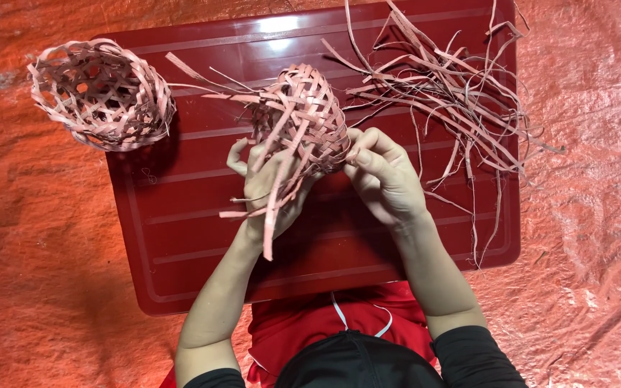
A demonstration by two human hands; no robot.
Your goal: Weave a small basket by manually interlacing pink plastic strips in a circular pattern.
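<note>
Woven strip baskets: two. One half-woven basket (303,118) mid-worktop (181,237), left hand (271,187) clasped around its underside, right hand (382,176) pinching its edge. One finished basket (102,93) overhangs the far left corner. One heap of loose strips (447,93) at the far right corner, trailing down the right edge.

A low red table (181,237) on an orange sheet (37,251) carries a finished woven basket (102,93) and loose strips (447,86).
</note>
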